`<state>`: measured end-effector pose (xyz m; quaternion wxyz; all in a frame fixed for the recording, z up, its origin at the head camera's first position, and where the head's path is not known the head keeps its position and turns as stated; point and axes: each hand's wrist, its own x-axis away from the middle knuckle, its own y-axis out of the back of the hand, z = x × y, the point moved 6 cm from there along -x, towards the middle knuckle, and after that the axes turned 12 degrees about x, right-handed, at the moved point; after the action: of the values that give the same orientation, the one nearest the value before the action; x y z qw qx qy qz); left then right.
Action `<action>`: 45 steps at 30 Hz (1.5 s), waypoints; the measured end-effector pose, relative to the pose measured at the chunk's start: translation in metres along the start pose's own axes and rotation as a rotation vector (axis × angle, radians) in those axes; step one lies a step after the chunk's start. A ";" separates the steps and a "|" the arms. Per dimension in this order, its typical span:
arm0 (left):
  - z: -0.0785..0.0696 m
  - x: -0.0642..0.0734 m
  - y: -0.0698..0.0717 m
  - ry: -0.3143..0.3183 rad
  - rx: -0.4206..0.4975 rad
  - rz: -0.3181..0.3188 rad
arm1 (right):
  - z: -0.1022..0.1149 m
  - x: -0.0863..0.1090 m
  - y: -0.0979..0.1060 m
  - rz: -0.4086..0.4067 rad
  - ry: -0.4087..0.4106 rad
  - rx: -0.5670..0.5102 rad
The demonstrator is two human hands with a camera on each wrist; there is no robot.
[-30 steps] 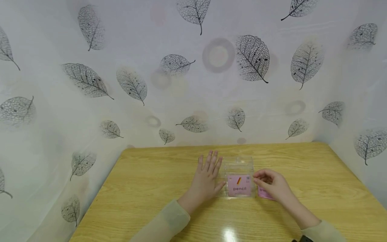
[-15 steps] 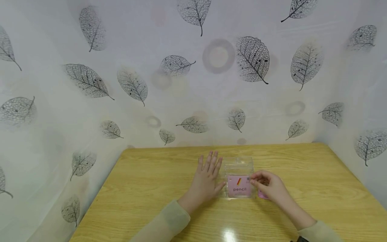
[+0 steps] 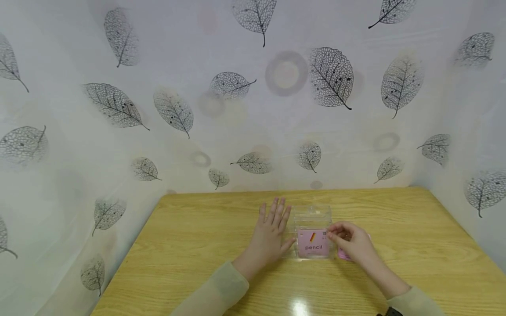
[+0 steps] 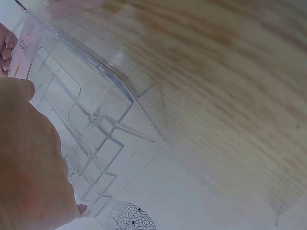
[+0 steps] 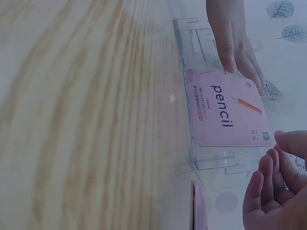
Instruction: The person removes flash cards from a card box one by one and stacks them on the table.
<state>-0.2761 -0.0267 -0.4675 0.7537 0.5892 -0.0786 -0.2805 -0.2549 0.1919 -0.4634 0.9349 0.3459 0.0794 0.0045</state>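
Two hands flank one pink "pencil" card [image 3: 312, 248], which leans face-up toward the person in the front part of a clear stepped holder [image 3: 311, 218] on the wooden worktop [image 3: 197, 230]. The right hand [image 3: 353, 243] is the nearer: thumb and forefinger come together at the card's upper right corner and appear to pinch it, so the card lies to that hand's left. The left hand [image 3: 265, 237] is flat, fingers straight and a little spread, on or over the holder's left side; its thumb points at the card's left edge, just beside it. Close to square, the card shows no clear long axis; its printed word runs left to right, in line from hand to hand. More pink cards [image 3: 343, 253] lie to the right of the holder, partly hidden by the right hand, their print mostly covered.
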 end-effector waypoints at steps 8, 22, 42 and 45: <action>0.000 -0.001 -0.001 0.000 0.010 -0.006 | -0.003 -0.004 -0.001 -0.010 -0.008 0.044; 0.000 -0.001 0.001 -0.003 -0.001 0.015 | -0.003 -0.005 -0.002 -0.016 -0.011 0.032; -0.001 0.000 0.000 -0.014 -0.014 0.006 | -0.007 -0.003 -0.007 -0.008 -0.009 0.006; 0.000 -0.001 -0.001 -0.013 -0.020 0.001 | -0.007 -0.003 -0.007 -0.007 -0.009 0.003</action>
<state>-0.2767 -0.0263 -0.4680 0.7592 0.5797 -0.0806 -0.2848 -0.2597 0.1905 -0.4727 0.9347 0.3472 0.0765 -0.0005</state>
